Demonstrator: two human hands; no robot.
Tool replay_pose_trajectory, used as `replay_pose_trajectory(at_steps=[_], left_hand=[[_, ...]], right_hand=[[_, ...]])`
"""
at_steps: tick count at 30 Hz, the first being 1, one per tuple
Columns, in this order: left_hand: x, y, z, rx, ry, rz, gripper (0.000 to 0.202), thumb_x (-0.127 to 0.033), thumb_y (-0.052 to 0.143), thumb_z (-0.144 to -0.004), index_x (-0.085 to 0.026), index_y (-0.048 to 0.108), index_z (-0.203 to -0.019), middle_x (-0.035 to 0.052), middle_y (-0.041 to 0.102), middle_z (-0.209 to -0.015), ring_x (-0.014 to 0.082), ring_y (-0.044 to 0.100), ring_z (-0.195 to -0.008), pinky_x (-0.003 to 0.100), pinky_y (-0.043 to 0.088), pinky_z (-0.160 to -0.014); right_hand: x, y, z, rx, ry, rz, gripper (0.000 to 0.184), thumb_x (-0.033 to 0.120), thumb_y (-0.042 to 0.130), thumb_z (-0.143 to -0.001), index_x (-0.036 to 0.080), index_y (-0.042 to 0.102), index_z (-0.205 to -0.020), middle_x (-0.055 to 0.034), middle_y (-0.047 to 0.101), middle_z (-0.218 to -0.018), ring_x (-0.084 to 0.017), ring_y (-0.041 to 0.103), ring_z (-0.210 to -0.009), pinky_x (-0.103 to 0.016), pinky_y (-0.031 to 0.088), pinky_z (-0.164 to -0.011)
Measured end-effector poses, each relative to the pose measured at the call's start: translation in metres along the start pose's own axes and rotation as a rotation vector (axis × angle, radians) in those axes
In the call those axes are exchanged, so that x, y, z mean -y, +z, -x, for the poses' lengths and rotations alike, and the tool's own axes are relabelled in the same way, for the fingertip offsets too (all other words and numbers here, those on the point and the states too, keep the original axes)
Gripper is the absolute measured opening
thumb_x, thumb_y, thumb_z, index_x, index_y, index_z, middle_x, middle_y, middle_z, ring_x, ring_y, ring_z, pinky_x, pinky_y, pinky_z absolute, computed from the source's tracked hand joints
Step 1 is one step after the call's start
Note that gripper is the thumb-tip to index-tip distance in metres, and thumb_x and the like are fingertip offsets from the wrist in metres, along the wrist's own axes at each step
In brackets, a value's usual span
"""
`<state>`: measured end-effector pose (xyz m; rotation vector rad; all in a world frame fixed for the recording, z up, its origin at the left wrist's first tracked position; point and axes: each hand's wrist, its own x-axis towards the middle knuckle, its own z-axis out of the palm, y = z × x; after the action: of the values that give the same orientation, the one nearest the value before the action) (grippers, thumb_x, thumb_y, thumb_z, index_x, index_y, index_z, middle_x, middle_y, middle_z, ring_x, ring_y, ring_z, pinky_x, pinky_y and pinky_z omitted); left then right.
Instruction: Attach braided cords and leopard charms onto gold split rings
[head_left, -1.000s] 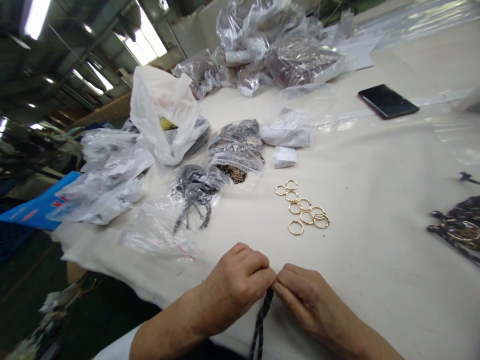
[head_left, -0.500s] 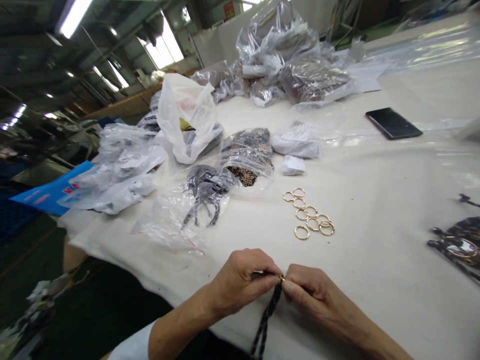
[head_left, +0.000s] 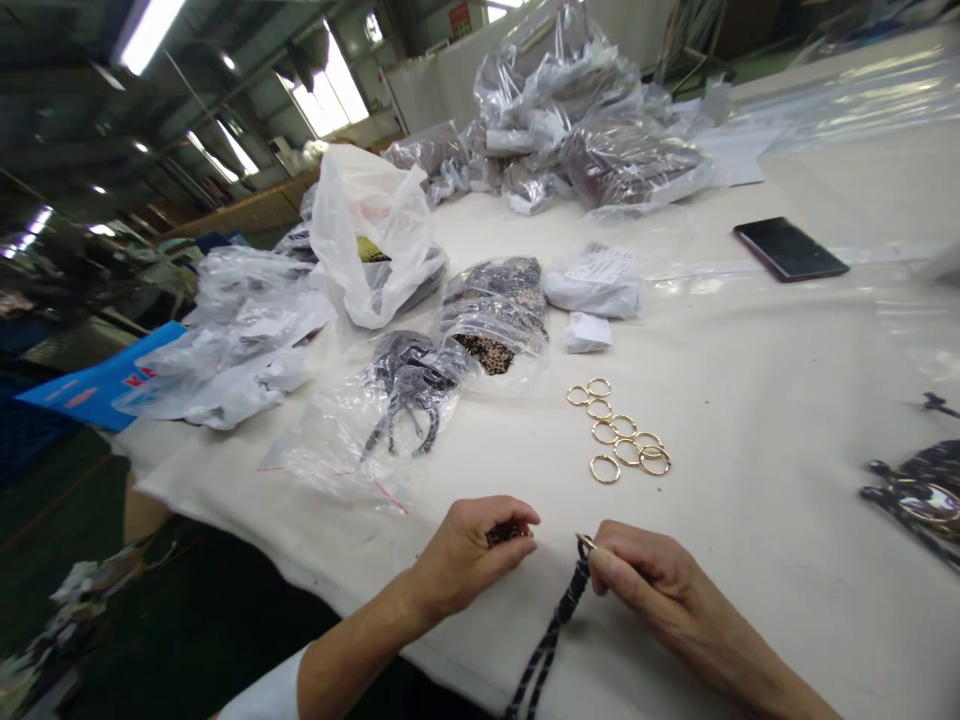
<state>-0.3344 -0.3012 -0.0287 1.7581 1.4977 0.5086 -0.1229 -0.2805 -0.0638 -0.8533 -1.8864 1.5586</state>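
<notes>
Pinched in my right hand [head_left: 645, 575] is a gold ring [head_left: 586, 541], its edge showing past the thumb and fingertip. A black cord with light flecks [head_left: 559, 620] loops onto the ring and hangs down toward the table's front edge. My left hand [head_left: 472, 550], a short way to the left, curls round a small bunched dark-and-brown patterned piece [head_left: 510, 532]; most of it is hidden by the fingers. Several loose gold rings [head_left: 624, 425] lie on the table beyond my hands.
Black cords with a ring [head_left: 922, 495] lie at the right edge. A phone [head_left: 791, 249] rests further back. Bagged cords [head_left: 409, 375], a bagged leopard-print piece [head_left: 495, 310] and a white plastic bag [head_left: 367, 230] stand left of centre. Wrapped bundles [head_left: 562, 110] are piled behind.
My hands have come apart: the left drew back to the left, off the ring and cord. My right hand keeps the ring, moved slightly right, and more of the cord shows.
</notes>
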Motion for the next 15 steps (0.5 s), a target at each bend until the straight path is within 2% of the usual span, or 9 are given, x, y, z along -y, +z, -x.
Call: replay_pose_trajectory(at_steps=[3,5,9,15], left_hand=[[-0.011,-0.001,0.007,-0.005,-0.145,0.227,0.011,-0.023,0.06,-0.077,-0.013,0.061,-0.079,-0.0023,0.057,-0.061,0.0082,0.052,-0.053,0.018,0.04,-0.051],[-0.019,-0.002,0.011,0.0,-0.132,0.245,0.011,-0.023,0.061,-0.077,-0.013,0.061,-0.076,-0.0015,0.058,-0.061,0.0083,0.052,-0.054,0.018,0.04,-0.052],[-0.024,-0.002,0.014,-0.033,0.046,0.113,0.007,-0.02,0.06,-0.078,-0.014,0.065,-0.078,0.0019,0.065,-0.072,0.0103,0.057,-0.065,0.019,0.042,-0.06],[-0.017,0.002,0.01,-0.061,0.264,-0.031,0.013,-0.01,0.056,-0.079,-0.016,0.065,-0.085,0.0028,0.068,-0.081,0.0124,0.061,-0.077,0.021,0.044,-0.073]], right_hand=[[-0.006,0.008,-0.004,-0.017,-0.043,0.125,0.039,0.04,0.038,-0.092,0.018,0.045,-0.061,0.0018,0.045,-0.063,-0.011,0.045,-0.061,-0.024,0.033,-0.056],[-0.008,0.013,-0.005,-0.01,-0.069,0.184,0.039,0.039,0.038,-0.093,0.018,0.043,-0.06,0.0019,0.045,-0.063,-0.011,0.044,-0.06,-0.023,0.032,-0.055],[-0.007,0.017,-0.005,0.011,-0.09,0.207,0.04,0.04,0.036,-0.094,0.018,0.043,-0.061,0.0015,0.045,-0.064,-0.011,0.045,-0.061,-0.023,0.033,-0.056],[-0.004,0.017,-0.003,0.008,-0.082,0.241,0.037,0.036,0.038,-0.094,0.018,0.042,-0.062,0.0017,0.046,-0.065,-0.011,0.047,-0.062,-0.023,0.032,-0.057]])
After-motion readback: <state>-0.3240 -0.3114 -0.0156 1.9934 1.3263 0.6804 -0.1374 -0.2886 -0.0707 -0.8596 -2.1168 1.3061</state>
